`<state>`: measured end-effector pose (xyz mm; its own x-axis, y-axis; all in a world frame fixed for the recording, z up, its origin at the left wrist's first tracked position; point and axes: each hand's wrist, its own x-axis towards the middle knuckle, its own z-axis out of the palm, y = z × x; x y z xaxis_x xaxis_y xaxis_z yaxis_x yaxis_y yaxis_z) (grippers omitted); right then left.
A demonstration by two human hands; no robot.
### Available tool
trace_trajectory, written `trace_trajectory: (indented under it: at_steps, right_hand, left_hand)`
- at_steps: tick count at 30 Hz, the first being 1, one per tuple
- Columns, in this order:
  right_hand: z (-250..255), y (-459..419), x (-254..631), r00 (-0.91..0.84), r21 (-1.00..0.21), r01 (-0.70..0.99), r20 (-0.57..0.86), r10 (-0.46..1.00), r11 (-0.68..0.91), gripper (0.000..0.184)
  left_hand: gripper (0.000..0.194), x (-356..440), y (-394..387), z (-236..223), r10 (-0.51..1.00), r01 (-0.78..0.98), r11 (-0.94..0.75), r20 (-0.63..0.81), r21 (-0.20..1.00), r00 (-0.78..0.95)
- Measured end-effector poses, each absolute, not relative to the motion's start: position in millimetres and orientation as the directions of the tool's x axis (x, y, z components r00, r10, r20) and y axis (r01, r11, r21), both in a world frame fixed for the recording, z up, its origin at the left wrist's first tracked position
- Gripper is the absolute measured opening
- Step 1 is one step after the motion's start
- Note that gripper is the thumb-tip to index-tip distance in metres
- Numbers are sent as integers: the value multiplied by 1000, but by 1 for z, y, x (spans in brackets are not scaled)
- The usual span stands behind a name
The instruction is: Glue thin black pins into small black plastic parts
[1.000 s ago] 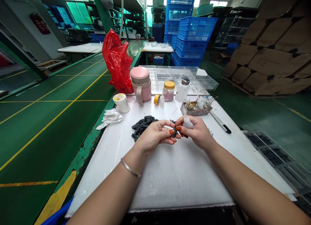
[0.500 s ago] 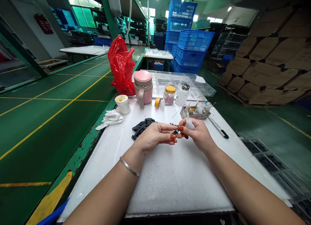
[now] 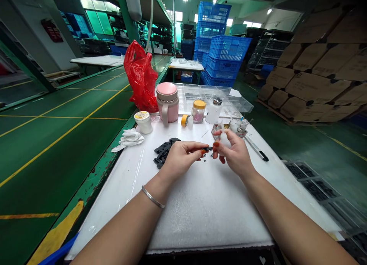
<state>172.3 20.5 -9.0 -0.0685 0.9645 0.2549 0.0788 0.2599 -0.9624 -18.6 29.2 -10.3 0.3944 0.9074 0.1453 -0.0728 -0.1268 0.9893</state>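
Note:
My left hand (image 3: pixel 183 155) pinches a small black plastic piece (image 3: pixel 207 148) between thumb and fingers, just above the table. Facing it, my right hand (image 3: pixel 233 152) has its fingers curled around a small white squeeze bottle (image 3: pixel 225 140) whose thin nozzle points up. Its thumb and index fingertip sit close to the black piece; whether they pinch anything tiny is too small to tell. Several tiny dark rings (image 3: pixel 205 160) lie on the table below the fingertips. A pile of black plastic pieces (image 3: pixel 163 152) lies beyond my left wrist.
Along the back stand a white tub (image 3: pixel 143 123), a pink mug (image 3: pixel 168 104), yellow tape (image 3: pixel 184 120), a yellow-lidded jar (image 3: pixel 198 112) and a white bottle (image 3: pixel 213 111). White gloves (image 3: pixel 129 139) lie left. A small box (image 3: pixel 242 133) and a cutter knife (image 3: pixel 258 149) are right.
My right hand has drawn slightly back from the left, and its fingers have spread a little. The left hand has rotated and lifted the black piece, uncovering the tiny rings on the table.

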Motion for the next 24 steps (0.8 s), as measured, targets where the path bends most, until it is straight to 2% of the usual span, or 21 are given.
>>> trace_trajectory:
  at_steps: [3,5,11,18,21,24]
  right_hand:
    - [0,20,178,43,-949,15,316,948,316,46]
    - [12,18,185,74,-942,40,336,939,334,48]
    - [42,16,201,-95,-935,236,250,964,265,35]
    - [7,17,216,176,-949,68,316,932,309,30]
    - [-1,12,215,220,-927,52,372,902,370,27]
    - [0,5,208,241,-895,78,444,863,439,28]
  left_hand:
    - [24,-14,26,-9,921,-29,-116,119,993,370]
    - [24,-13,24,-8,924,9,-96,86,995,373]
    - [20,-13,24,-6,917,62,-139,105,988,384]
    - [18,-14,25,-10,926,-12,-85,84,996,369]
    - [19,-16,27,-12,932,-42,-89,98,995,349]
    - [19,-18,28,-12,926,-2,-133,125,991,355]
